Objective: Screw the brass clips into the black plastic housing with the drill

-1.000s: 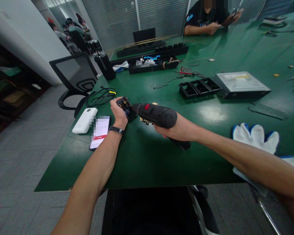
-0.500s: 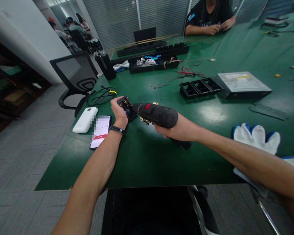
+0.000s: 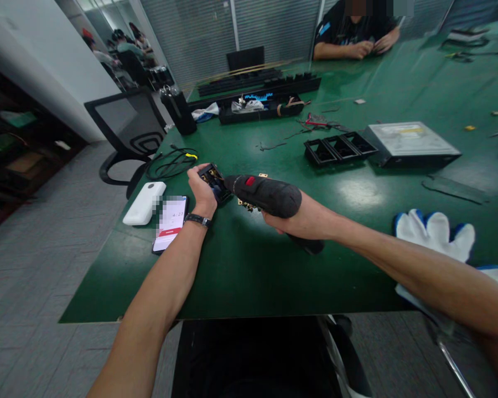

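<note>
Closed round the grip of a black cordless drill (image 3: 268,194), my right hand (image 3: 301,218) holds it with the chuck pointing left. The drill has a red mark on its side. My left hand (image 3: 202,193) grips a small black frame with brass-coloured metal parts (image 3: 214,181), tilted above the table. The drill's front end meets the right side of that frame; the bit itself is hidden. Several brass-coloured metal pieces (image 3: 247,205) show just below the drill, partly covered by it and by my right hand.
On the left lie a phone (image 3: 171,221), a white power bank (image 3: 145,203) and a coiled cable (image 3: 172,161). A black three-slot frame (image 3: 340,148) and a metal box (image 3: 415,141) stand at right, near white gloves (image 3: 435,235). Across the table sits a person (image 3: 352,38).
Almost nothing differs. Both hands, the drill and the black frame stay in about the same place.
</note>
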The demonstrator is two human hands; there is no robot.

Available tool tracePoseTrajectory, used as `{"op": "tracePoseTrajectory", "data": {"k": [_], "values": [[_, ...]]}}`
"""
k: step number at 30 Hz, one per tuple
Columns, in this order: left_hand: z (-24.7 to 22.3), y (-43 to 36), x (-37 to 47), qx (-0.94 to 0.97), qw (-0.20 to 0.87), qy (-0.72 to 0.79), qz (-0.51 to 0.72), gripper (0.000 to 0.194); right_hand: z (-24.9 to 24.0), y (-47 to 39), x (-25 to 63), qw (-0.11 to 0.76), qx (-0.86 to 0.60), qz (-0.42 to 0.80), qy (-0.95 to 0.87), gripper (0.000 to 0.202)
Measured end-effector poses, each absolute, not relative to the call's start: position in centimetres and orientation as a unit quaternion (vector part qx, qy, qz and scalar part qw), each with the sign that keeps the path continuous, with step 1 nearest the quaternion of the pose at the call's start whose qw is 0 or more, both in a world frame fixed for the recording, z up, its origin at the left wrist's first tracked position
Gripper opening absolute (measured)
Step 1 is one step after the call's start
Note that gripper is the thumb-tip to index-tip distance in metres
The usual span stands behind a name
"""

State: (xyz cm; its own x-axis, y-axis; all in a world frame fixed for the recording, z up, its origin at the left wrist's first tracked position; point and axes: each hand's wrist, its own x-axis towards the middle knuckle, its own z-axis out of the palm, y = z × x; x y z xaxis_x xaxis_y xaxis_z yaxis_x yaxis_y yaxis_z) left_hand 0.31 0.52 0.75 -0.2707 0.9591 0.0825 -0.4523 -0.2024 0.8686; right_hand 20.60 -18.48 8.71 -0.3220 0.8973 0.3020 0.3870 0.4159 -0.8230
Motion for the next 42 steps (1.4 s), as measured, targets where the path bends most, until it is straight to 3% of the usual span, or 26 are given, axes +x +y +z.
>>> {"op": "tracePoseTrajectory", "data": {"k": [6,34,42], "values": [[0.63,0.58,0.24,0.338,0.503,0.378,0.700,0.035,8.78,-18.54,20.62,0.398,-0.421,0.331,-0.745,0.048],[1.03,0.26,0.43,0.334,0.499,0.384,0.701,0.035,8.88,-18.54,20.52,0.397,-0.430,0.323,-0.744,0.054],[0.88,0.32,0.28,0.338,0.505,0.384,0.696,0.035,8.83,-18.43,20.48,0.411,-0.410,0.331,-0.744,0.047]]}}
